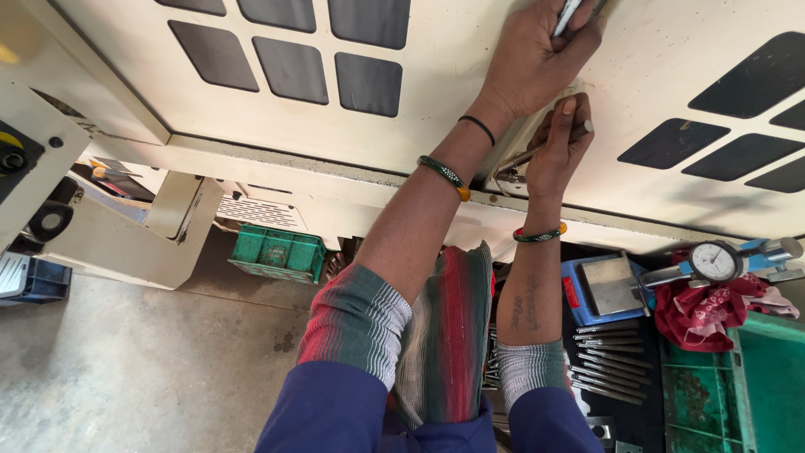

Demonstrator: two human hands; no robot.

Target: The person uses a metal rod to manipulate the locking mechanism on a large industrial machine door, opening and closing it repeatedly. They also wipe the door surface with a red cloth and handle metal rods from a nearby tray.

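While left fingers (579, 33) pinch a pen (568, 13), right hand (560, 147) grips the handle (537, 155).

Both arms reached up and away from the body, side by side, the forearms bare below striped cuffs pushed back to the elbows over blue sleeves. The left hand (537, 63) was the higher, its back to the camera, fingers curled shut around something slim that stuck out past the knuckles at the top edge of the view. A thin dark band and a beaded bangle circled that wrist. The right hand (558, 151) sat just beneath it, nearly touching, fingers bent and thumb pointing up, pinched closed on a thin piece. A bangle ringed its wrist too, and the inner forearm bore dark tattooed marks.
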